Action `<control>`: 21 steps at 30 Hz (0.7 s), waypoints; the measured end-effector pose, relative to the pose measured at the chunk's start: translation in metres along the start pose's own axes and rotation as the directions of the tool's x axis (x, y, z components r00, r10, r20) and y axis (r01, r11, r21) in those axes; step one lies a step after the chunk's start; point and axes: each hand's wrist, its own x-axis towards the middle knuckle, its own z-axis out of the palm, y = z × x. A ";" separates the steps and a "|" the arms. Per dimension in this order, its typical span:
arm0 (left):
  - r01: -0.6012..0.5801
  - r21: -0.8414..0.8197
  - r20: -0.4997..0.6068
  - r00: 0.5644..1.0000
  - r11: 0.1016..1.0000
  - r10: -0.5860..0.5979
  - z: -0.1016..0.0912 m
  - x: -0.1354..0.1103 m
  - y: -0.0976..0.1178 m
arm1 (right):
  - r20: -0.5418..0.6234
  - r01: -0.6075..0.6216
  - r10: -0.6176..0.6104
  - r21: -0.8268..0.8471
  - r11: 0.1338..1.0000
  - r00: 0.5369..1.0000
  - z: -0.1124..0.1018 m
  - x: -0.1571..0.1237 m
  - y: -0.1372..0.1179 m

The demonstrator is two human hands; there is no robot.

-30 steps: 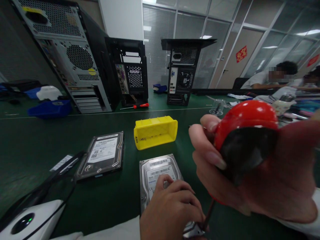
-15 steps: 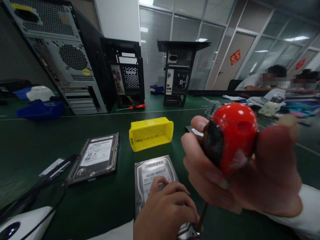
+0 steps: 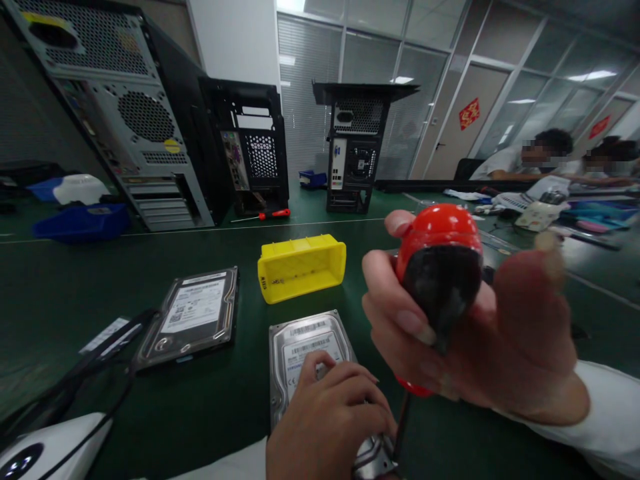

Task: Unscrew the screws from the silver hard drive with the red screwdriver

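Observation:
A silver hard drive [image 3: 310, 337] lies label up on the green table, its near part covered by my left hand [image 3: 333, 417]. The fingers of that hand are curled and press down on the drive. Close to the camera, my right hand [image 3: 450, 320] is wrapped round the red and black handle of a screwdriver [image 3: 440, 267]. Its shaft points down to the drive's near right corner, beside my left fingers; the tip's exact contact is hard to make out. A second hard drive [image 3: 195, 310] rests to the left, apart from both hands.
A yellow bin [image 3: 303, 267] sits behind the drive. Computer cases [image 3: 173, 120] stand at the back, with another screwdriver [image 3: 273, 215] before them. Cables [image 3: 100, 363] and a white device [image 3: 60, 443] are at left. Two people [image 3: 545, 157] sit at far right.
My right hand has turned the screwdriver handle, so its black part now faces the camera, and has shifted slightly left. My left hand and the drive stay in place.

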 end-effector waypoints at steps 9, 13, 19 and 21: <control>-0.030 0.014 -0.016 0.999 0.999 0.030 0.003 0.000 -0.003 | -0.023 0.006 -0.006 0.038 0.999 1.000 0.004 0.001 -0.007; -0.014 0.019 -0.049 0.999 1.000 0.015 0.002 -0.001 -0.002 | -0.044 -0.085 0.084 -0.012 0.996 0.995 0.007 0.000 -0.013; -0.025 0.029 -0.013 1.000 0.999 0.025 0.001 -0.001 -0.001 | -0.028 -0.095 0.094 -0.037 0.995 0.995 0.007 -0.003 -0.011; -0.028 0.036 -0.033 0.999 0.999 0.029 0.003 -0.001 -0.003 | -0.018 -0.058 0.057 -0.011 0.998 0.998 0.006 -0.003 -0.009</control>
